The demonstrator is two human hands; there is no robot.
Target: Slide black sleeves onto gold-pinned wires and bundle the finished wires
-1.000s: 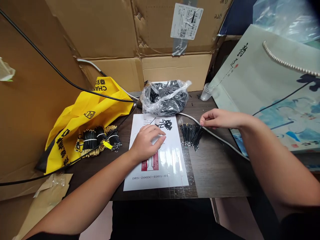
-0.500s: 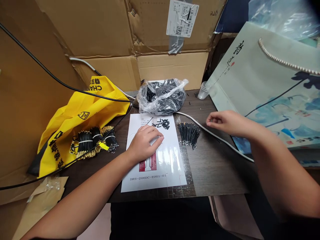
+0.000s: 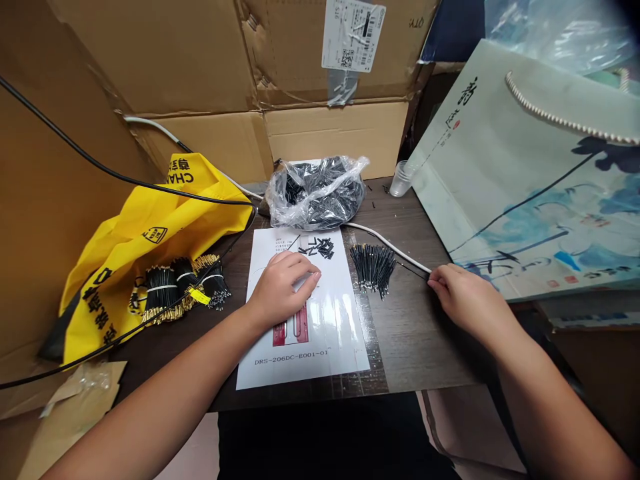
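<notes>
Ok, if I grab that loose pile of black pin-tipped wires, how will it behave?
The loose pile of black wires looks light and springy, so it will probably splay rather than lift as one block. Nothing binds it, unlike the banded bundles, so some wires may slip out.

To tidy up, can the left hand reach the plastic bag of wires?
Probably yes: the left hand rests on the paper sheet, and only that flat sheet separates it from the plastic bag.
</notes>
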